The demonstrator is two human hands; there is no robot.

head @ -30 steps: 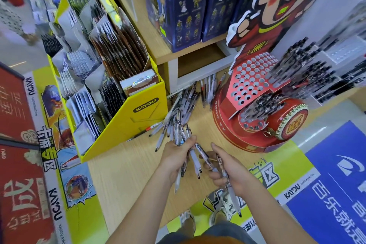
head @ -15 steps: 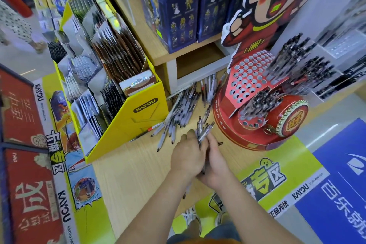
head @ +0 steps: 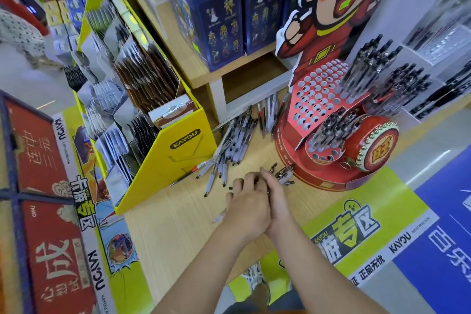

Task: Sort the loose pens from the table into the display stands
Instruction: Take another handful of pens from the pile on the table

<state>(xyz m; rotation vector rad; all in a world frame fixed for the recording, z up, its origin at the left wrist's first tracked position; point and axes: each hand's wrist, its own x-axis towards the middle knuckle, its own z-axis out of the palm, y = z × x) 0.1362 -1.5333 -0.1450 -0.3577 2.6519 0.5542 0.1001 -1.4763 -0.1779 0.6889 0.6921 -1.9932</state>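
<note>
The left hand [head: 248,201] and right hand [head: 277,197] are pressed together over the near middle of the bench [head: 173,232], both closed around a bundle of pens [head: 285,174]. The bundle's ends poke out on the far right side, and one tip shows near the left wrist. Just right of the hands stands the red drum-shaped display stand [head: 326,183], with many of its holes open and black-capped pens [head: 367,66] upright in the far right rows. A heap of loose pens [head: 234,140] lies on the bench farther off, wedged between the stand and the yellow KAYOU card display [head: 178,153] on the left. A raised wooden shelf [head: 183,53] with blue figure boxes [head: 216,20] closes off the far side.
</note>
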